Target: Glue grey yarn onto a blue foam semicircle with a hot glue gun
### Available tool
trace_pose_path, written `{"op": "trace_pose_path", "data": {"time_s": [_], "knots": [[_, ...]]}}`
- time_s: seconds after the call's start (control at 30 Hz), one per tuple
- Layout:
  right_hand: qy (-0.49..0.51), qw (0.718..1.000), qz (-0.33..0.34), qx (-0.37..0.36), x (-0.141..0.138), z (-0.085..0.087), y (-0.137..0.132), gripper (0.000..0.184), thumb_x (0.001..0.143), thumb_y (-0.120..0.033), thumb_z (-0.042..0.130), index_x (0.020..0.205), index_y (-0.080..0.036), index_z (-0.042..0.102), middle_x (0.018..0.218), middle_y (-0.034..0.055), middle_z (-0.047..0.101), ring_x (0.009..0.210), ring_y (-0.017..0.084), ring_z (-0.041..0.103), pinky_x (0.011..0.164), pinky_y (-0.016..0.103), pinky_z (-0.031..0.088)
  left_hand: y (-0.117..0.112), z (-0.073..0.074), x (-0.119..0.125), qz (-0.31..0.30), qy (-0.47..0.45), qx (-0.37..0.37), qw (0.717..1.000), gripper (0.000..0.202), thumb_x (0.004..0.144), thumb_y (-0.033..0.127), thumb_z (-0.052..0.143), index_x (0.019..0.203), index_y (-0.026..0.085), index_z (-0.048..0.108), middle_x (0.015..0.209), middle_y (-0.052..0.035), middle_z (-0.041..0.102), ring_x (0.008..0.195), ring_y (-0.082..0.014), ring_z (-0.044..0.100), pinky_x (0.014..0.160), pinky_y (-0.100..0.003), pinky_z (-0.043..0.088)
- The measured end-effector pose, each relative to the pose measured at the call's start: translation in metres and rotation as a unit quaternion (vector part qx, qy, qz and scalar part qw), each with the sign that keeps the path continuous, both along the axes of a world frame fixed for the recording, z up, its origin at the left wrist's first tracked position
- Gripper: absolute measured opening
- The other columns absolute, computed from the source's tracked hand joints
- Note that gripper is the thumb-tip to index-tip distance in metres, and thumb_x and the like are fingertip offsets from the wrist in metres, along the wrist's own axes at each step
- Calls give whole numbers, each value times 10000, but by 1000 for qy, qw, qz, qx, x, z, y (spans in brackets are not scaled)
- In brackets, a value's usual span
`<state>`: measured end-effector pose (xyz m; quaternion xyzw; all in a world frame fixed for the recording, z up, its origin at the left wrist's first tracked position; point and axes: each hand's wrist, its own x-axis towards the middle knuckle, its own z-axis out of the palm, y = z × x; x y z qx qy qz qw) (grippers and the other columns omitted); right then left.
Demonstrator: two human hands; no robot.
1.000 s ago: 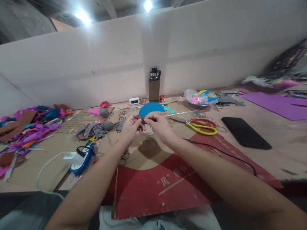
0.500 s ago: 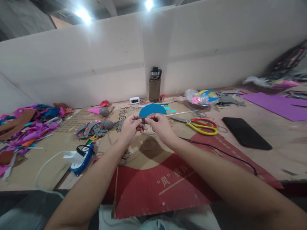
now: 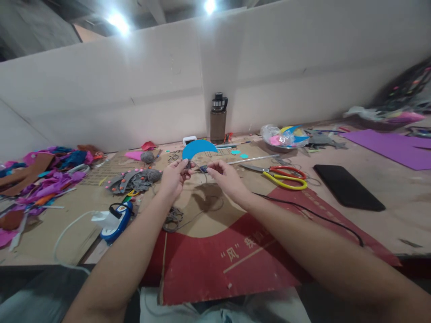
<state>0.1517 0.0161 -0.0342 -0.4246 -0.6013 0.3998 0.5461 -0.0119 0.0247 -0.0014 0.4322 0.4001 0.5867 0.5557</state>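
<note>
A bright blue crescent-shaped sheet [image 3: 198, 147] stands up tilted above the cardboard. My left hand [image 3: 175, 178] is closed, pinching it near its lower left end. Thumb and forefinger of my right hand [image 3: 226, 178] are pinched by a small dark bit of grey yarn [image 3: 203, 169], just right of the left fingers. A thin strand loops down from between the hands to the cardboard [image 3: 198, 226]. Near my left wrist lies a loose tangle of grey yarn [image 3: 173, 219]. What sits under the left fingertips is partly hidden.
Red-and-yellow-handled scissors [image 3: 284, 177] and a black phone [image 3: 348, 187] lie to the right. A bottle [image 3: 218, 121] stands by the wall near a bowl of wrapped pieces [image 3: 286, 137]. At left are a blue power strip [image 3: 117, 224], grey yarn pieces [image 3: 134, 181] and colourful scraps [image 3: 50, 179].
My hands have drawn apart, the left one moving left with the blue sheet, which now tilts and shows as a crescent. The strand between the hands has come into view.
</note>
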Motion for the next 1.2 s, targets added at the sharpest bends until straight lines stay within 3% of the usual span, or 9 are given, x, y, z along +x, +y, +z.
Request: {"op": "trace_pose_path", "data": {"time_s": [0.2,0.37,0.53,0.67,0.83,1.0,1.2], "knots": [[-81,996,-26,32,11,0,-1,219,772,-375,549,682,-206,444,616,-34,476,599,122,421,584,265,324,5,4,-11,17,-49,-32,998,73,757,151,637,773,113,577,736,-41,681,465,-15,543,331,-79,286],[-88,996,-7,32,10,2,-4,129,764,-227,467,685,-221,365,609,-45,472,597,123,445,584,262,319,4,4,-8,19,-72,-47,996,76,769,158,646,790,118,585,740,-42,687,538,-56,617,419,-106,434],[11,999,50,19,7,3,-2,116,733,-186,450,703,-226,345,634,-50,497,614,121,506,616,269,365,7,-2,-6,25,-80,-40,996,80,769,158,652,771,105,592,716,-51,683,518,-67,612,464,-140,493],[136,979,151,-2,7,9,-4,99,745,-219,480,737,-225,381,646,-55,506,621,114,504,649,276,401,8,-4,-8,48,-86,-36,995,82,753,144,662,770,113,588,706,-39,678,522,-65,615,442,-123,474],[235,939,245,-47,4,14,-9,172,752,-293,591,778,-220,437,660,-55,520,610,100,491,644,268,408,10,-4,-13,39,-104,-42,993,93,768,172,645,817,115,590,740,-30,676,409,0,511,282,-63,228],[167,967,183,-56,0,5,-5,262,760,-404,610,731,-211,436,577,-54,524,548,94,475,588,251,375,13,-8,-15,32,-157,-55,986,168,704,170,707,769,131,558,613,34,590,343,14,395,275,-78,165],[85,981,167,-47,-4,-3,-2,176,761,-354,548,752,-208,450,572,-50,547,545,101,509,591,256,388,16,-12,-15,38,-203,-59,977,179,714,117,688,716,145,510,543,66,492,348,3,344,290,-94,198]]}}
